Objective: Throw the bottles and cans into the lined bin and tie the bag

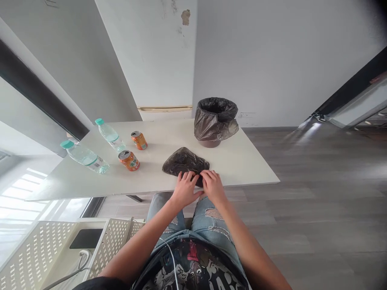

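A black plastic bag (185,160) lies crumpled near the table's front edge, one corner reaching the edge under my fingers. My left hand (186,190) has its fingers on the bag's near side, the thumb pointing right. Close beside it, my right hand (213,186) pinches the bag's near right corner with bent fingers. Behind the bag stands a small bin (211,143) lined with another black bag (208,123), its top folded over the rim. What exactly lies between my left fingertips is partly hidden.
Two orange cans (129,160) stand left of the bag, both with opened tops. Farther left are two clear bottles (87,158) with green caps. All rest on the white table (157,133). A perforated white basket (104,245) holding a dark flat object and a cable sits below, left of my legs.
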A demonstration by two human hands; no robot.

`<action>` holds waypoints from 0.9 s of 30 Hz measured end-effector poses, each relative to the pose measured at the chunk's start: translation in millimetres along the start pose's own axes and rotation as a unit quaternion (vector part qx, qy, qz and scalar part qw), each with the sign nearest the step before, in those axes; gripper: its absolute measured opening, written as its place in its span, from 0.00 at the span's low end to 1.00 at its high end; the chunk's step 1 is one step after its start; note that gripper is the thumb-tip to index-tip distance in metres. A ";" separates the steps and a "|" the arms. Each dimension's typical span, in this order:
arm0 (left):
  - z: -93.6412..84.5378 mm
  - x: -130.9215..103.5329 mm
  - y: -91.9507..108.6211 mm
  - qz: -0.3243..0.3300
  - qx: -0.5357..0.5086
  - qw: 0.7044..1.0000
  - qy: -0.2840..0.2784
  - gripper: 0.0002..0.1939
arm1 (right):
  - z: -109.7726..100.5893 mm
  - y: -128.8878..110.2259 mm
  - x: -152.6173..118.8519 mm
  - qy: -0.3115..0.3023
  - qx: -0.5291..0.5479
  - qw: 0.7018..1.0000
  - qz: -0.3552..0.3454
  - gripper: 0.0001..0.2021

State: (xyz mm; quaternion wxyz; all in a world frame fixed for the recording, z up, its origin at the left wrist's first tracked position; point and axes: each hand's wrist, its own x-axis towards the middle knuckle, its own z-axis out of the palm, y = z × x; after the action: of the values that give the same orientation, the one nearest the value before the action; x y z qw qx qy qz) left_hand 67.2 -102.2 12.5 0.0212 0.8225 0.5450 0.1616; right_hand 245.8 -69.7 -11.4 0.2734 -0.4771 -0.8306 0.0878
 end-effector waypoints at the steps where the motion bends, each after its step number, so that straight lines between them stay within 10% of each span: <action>1: 2.0 -10.4 -0.3 0.008 -0.004 1.000 -0.011 0.27 | -2.4 -7.3 -8.0 -0.006 0.007 1.000 -0.009 0.19; 8: -13.1 -46.2 -47.1 0.074 -0.038 0.996 -0.038 0.34 | -40.3 -1.3 -37.9 0.008 0.064 0.997 -0.052 0.25; 16: -7.4 -46.8 -77.7 0.073 -0.094 0.993 0.001 0.25 | -45.6 53.5 -20.0 -0.166 -0.015 0.974 -0.152 0.43; 22: -7.7 -43.2 -70.9 -0.014 -0.228 0.972 0.062 0.12 | -10.3 41.1 -14.6 -0.064 0.142 0.979 -0.134 0.23; 27: -9.7 -19.5 -70.2 -0.202 -0.294 0.929 0.100 0.09 | 4.1 20.4 0.3 0.051 0.239 0.968 0.049 0.10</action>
State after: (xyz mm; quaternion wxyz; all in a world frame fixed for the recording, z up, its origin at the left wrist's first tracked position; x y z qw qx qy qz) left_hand -4.9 -92.8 2.1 0.2397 0.6311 0.6271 0.3886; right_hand 258.7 -58.2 -23.0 0.4168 -0.4419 -0.7460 0.2731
